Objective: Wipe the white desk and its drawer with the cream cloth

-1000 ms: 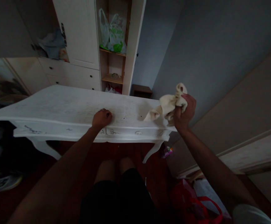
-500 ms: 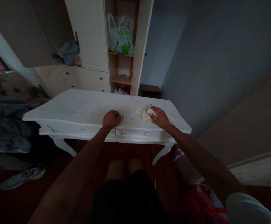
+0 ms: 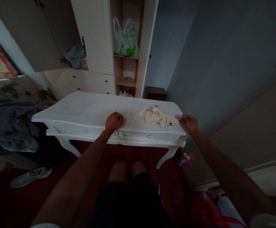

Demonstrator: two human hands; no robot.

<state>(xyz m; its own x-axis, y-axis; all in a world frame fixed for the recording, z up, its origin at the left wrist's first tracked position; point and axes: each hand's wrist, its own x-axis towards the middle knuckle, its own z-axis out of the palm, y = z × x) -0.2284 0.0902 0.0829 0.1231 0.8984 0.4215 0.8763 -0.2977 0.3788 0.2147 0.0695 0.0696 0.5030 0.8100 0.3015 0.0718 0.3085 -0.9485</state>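
A white table [image 3: 90, 106] with carved drawer fronts stands before me, its top smudged grey in places. My left hand [image 3: 114, 121] rests on the top near the front edge, closed in a loose fist; a dark hollow shows between the curled fingers and I see nothing in it. A crumpled cream cloth [image 3: 160, 117] lies on the right part of the top, touched by neither hand. My right hand [image 3: 189, 123] is at the table's right edge, just beyond the cloth, its fingers partly extended toward the tabletop and holding nothing visible.
Behind the table stands a white wardrobe [image 3: 96, 38] with open doors and plastic bags [image 3: 130, 39] on a shelf. Grey clothing [image 3: 11, 123] is heaped at left above a shoe [image 3: 32, 176]. A red bag [image 3: 203, 209] sits low right, near the grey wall [image 3: 223, 63].
My right hand has let go of the cloth and moved right to the table's edge. The cloth stays on the top, now fully visible. My left hand keeps its place.
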